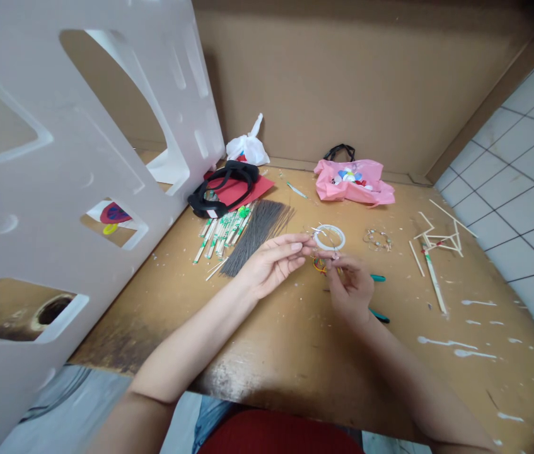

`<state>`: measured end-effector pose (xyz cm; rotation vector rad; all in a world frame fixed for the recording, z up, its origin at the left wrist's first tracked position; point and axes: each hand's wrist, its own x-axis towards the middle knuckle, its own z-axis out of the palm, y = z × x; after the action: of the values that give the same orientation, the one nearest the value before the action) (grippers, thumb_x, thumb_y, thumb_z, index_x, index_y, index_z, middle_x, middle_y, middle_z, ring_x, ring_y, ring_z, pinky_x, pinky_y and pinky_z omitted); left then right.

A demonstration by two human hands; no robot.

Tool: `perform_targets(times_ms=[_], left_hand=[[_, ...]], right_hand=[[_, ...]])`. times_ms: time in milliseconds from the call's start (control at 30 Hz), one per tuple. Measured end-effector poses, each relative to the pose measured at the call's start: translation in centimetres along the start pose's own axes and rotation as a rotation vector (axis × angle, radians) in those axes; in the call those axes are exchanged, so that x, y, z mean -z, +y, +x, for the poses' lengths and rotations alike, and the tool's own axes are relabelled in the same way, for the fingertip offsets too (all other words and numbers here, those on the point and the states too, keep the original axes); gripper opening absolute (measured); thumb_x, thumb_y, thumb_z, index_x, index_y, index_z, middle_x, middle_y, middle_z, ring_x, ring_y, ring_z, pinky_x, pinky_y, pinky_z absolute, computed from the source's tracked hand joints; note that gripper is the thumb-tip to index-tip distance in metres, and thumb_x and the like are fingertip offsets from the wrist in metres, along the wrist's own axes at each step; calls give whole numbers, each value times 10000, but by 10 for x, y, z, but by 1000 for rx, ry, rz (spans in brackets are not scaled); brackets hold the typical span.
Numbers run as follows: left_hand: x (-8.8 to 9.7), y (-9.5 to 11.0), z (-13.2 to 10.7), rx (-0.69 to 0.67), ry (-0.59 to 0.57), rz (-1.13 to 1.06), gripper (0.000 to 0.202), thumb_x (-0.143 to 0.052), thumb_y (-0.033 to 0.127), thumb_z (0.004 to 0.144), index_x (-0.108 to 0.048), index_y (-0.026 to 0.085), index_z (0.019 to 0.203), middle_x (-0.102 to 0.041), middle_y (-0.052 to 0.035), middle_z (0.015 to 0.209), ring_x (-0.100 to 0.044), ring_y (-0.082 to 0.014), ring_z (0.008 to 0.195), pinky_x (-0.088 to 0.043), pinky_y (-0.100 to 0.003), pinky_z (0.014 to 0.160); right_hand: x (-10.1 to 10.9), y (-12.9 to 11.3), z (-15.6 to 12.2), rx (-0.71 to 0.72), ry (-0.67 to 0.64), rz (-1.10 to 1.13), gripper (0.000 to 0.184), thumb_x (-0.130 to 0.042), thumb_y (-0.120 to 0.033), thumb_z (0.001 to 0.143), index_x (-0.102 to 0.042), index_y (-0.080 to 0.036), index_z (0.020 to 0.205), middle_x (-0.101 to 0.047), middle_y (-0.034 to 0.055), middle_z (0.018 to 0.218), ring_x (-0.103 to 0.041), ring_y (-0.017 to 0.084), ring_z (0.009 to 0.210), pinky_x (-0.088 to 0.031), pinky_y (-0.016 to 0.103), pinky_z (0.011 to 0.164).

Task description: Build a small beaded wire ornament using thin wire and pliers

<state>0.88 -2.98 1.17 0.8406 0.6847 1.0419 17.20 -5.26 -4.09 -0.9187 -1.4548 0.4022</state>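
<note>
My left hand [273, 260] and my right hand [349, 285] meet over the middle of a brown table [295, 340]. Both pinch at a thin wire next to a white ring-shaped spool [329, 238]; the wire itself is too fine to see well. Small coloured rubber bands [318, 265] lie under the fingertips. Green-handled pliers [379, 296] stick out from under my right hand.
A bundle of grey wires [257, 233] and several wrapped chopsticks [222, 233] lie left of my hands. A black headset on red paper [229, 186], a white bag [248, 149], a pink bag [354, 181], a beaded loop [377, 239] and a stick frame [439, 243] lie around. A white foam panel [72, 189] stands on the left.
</note>
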Motion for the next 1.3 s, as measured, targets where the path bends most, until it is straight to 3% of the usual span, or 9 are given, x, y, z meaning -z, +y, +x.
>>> perform_targets(times_ms=[100,367,533,700,800,933,1000,1167,1300], left_hand=[[-4,-5,-4,-134,-60,173,235,-629,206,781,-669,145,1005,-696,-88,1004,-666,-168,921,-557,-260,777],[-7,-6,-7,-450,37,537,175,-613,241,798,-702,142,912,-672,-77,909,-648,-108,682,-542,-242,648],[-6,-3,-7,-268,9,305,217,-655,212,762,-686,128,959,-686,-50,766,-654,-129,689,-532,-258,677],[-9,4,-11,-11,-155,-72,342,-645,157,762,-642,148,1104,-688,-90,993,-649,-135,845,-510,-227,731],[-12,0,-11,-38,-125,-119,307,-648,168,765,-656,148,1071,-689,-87,983,-647,-127,808,-505,-221,709],[-17,-10,-11,-190,30,-20,216,-661,219,766,-677,128,961,-702,-74,895,-654,-160,845,-523,-282,770],[-18,-11,-12,-221,30,27,252,-650,231,777,-663,130,1007,-701,-78,903,-654,-167,858,-526,-295,782],[-18,-5,-16,-36,-62,-108,328,-605,163,794,-627,121,1119,-678,-102,999,-636,-110,761,-517,-215,677],[-19,-4,-18,-39,-68,-147,352,-589,142,797,-614,135,1148,-663,-98,1018,-619,-91,726,-493,-184,623]], right_hand=[[-3,-9,0,-149,33,109,110,-586,-195,816,-523,-264,873,-698,25,911,-672,176,873,-531,352,784],[2,-30,12,-295,-85,272,88,-544,-268,857,-462,-238,849,-692,40,941,-686,163,757,-548,345,706],[2,-25,11,-242,-122,324,50,-521,-226,875,-474,-241,868,-698,23,949,-689,146,727,-553,322,682],[1,-14,0,-126,-137,161,105,-534,-228,869,-518,-263,967,-684,50,1065,-656,190,968,-527,373,821],[2,-15,1,-149,-182,181,107,-503,-243,888,-510,-264,993,-678,57,1086,-662,192,954,-535,385,810],[1,-20,4,-225,-130,227,65,-490,-267,897,-493,-256,961,-682,48,1066,-682,175,871,-558,357,750],[1,-19,3,-202,-119,221,73,-498,-253,892,-499,-256,965,-678,50,1077,-669,180,926,-547,369,792],[2,-11,-2,-111,-132,112,114,-513,-226,881,-524,-260,988,-671,63,1106,-624,196,1046,-507,401,876],[2,-7,-3,-123,-118,73,116,-509,-243,880,-523,-267,993,-679,62,1092,-644,203,1011,-517,401,855]])
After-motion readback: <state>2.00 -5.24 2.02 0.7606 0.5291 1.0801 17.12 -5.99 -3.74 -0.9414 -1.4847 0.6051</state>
